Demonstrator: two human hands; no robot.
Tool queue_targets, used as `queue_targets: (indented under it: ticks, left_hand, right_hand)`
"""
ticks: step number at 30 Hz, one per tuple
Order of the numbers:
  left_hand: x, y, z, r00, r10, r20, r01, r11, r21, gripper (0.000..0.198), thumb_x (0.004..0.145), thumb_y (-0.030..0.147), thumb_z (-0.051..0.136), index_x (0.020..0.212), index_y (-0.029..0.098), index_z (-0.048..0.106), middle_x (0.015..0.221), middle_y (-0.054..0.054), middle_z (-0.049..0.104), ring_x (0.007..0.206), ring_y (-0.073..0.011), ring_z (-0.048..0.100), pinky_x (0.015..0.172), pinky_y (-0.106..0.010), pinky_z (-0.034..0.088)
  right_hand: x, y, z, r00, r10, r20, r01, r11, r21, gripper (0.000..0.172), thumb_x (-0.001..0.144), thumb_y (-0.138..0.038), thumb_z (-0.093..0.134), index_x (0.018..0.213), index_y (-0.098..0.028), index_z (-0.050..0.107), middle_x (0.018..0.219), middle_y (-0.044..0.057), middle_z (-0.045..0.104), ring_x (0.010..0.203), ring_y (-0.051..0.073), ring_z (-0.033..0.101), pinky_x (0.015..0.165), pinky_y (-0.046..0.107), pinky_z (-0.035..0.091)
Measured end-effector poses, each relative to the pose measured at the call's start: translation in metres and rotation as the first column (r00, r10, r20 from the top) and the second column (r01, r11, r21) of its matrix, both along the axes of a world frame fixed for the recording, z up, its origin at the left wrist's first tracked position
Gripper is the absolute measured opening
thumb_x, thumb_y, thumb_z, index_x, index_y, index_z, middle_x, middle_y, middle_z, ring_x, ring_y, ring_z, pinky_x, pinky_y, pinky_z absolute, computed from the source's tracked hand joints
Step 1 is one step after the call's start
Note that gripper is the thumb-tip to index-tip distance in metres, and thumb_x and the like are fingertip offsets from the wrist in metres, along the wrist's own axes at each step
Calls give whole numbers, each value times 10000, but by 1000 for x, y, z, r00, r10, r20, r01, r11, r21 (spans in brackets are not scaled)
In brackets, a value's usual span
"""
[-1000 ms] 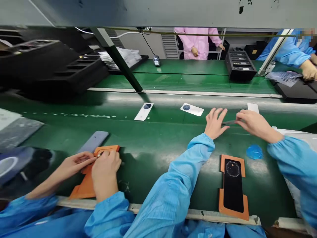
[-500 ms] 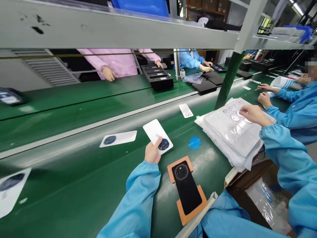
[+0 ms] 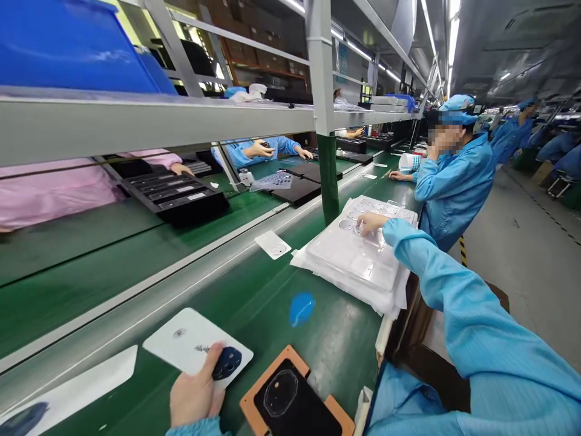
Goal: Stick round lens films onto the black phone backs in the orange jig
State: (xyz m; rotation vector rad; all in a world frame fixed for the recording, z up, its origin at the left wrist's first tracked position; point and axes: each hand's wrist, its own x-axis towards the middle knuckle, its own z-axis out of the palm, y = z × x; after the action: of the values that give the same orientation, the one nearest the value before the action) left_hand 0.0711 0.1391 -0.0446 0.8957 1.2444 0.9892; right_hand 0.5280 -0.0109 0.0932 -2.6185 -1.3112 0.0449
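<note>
My left hand grips a white phone back cover at its dark camera end, holding it just above the green belt. To its right lies an orange jig with a black insert and a round cutout. My right hand reaches out over a stack of clear plastic trays, fingers pinched down on a small round part in one pocket. A blue blob lies on the belt between jig and trays.
Two more white covers lie on the belt. A green post stands behind the trays. A black tray sits across the divider. A seated person in blue works to the right; other workers' hands show beyond.
My view has swung right along the line. My left hand still holds the white cover, now lower in view. My right hand has stayed on the clear trays.
</note>
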Motion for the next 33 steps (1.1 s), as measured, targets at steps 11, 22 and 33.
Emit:
queue_targets:
  ticks: [11,22,33]
  left_hand:
    - [5,3,-6,951,64,304,-68,998,2,248,749,64,780,971,160,724,1102,-43,785,1287,-251,671,1259,-481,414]
    - [15,12,-41,868,141,476,-129,990,-56,444,691,389,940,945,82,742,984,-135,802,1027,-250,760,1028,-409,569]
    - [14,13,-27,807,-79,585,85,996,17,322,879,421,803,828,129,676,644,18,597,466,-46,460,438,-189,355]
  right_hand:
    - [-104,-18,13,926,370,-74,-364,928,83,293,979,-151,545,1263,-197,600,1001,23,726,874,145,657,851,268,477]
    - [-279,-32,-115,461,883,86,-851,412,325,324,1051,-175,464,1195,-254,743,1144,50,795,1044,202,767,897,332,631]
    - [-278,-38,-145,292,951,100,-942,268,200,557,997,-84,536,1513,-293,551,1476,73,629,1394,301,584,1192,542,494]
